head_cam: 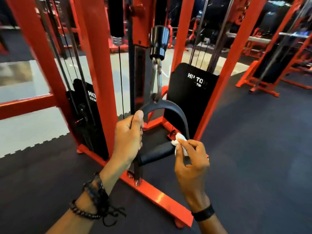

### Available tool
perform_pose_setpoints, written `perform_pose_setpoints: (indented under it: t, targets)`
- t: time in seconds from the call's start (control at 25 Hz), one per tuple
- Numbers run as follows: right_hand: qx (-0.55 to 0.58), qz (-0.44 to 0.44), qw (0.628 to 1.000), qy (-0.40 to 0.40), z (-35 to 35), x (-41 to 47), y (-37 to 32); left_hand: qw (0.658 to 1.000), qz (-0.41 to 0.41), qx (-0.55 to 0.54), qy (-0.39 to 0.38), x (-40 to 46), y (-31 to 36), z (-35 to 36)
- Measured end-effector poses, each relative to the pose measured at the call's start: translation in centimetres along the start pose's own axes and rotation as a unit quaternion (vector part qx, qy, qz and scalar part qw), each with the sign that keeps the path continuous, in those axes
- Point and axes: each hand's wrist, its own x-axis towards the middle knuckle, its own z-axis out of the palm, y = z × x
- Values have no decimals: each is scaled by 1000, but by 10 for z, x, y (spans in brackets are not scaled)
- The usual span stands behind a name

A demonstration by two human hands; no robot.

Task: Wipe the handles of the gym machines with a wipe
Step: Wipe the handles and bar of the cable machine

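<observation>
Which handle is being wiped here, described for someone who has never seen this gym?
Find the red cable machine in the centre. From its black pulley housing hangs a black stirrup handle. Its padded grip bar has the white wipe pressed against its right end.

Black stirrup handle [156,153] is hanging from the cable (grip bar tilted); crumpled white wipe [179,141] is touching its right end.

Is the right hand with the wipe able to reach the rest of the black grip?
Probably yes: the right hand presses the wipe on the grip's right end, and its remaining length lies uncovered.
</observation>
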Motion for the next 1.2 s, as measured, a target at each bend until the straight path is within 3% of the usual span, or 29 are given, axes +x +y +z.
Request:
perform_pose_setpoints:
  t: [0.24,0.32,0.48,0.76,0.84,1.04,1.2]
  targets:
    - [59,-95,982,-150,20,-36,-44,998,4,65,20,-6,6,15]
    - [54,-88,986,-133,13,-20,-29,999,-15,44,14,-9,10,15]
    - [7,-2,1000,-15,-16,28,22,999,-12,41,16,-16,12,21]
    - [99,-68,986,-113,14,-46,-37,998,7,58,32,-13,4,15]
    - [84,-65,991,-78,8,-33,-19,999,-4,31,33,-16,6,13]
    - [57,79,994,57,-11,13,35,998,-14,34,47,-20,8,22]
    - [116,22,993,-22,4,-44,-13,998,-8,36,59,-21,6,29]
